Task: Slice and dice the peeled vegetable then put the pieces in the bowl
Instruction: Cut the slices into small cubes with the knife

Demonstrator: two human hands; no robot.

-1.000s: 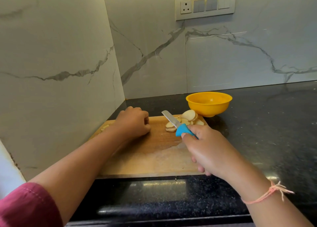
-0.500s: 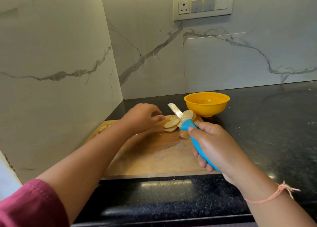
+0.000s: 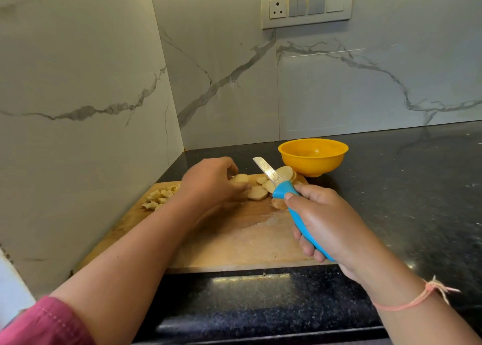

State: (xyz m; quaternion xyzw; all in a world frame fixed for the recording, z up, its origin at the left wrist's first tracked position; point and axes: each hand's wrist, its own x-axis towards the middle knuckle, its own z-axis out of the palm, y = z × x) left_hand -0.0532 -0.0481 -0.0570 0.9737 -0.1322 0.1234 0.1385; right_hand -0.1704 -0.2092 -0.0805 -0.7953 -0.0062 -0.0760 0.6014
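Blue knife (image 3: 283, 189) hovering over slices (image 3: 260, 191).
Blade is pointing away-left, right hand (image 3: 329, 224) gripping the handle; left hand (image 3: 208, 181) is pinching one slice (image 3: 240, 178).

A dark speckled counter (image 3: 391, 188) carries a cutting board (image 3: 234, 240) and yellow bowl (image 3: 313, 159).

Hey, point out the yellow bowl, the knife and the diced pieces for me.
bowl (image 3: 313, 165): head view, on its outer front wall.
knife (image 3: 266, 171): head view, on the middle of the blade.
diced pieces (image 3: 159, 198): head view, on the centre of the pile.
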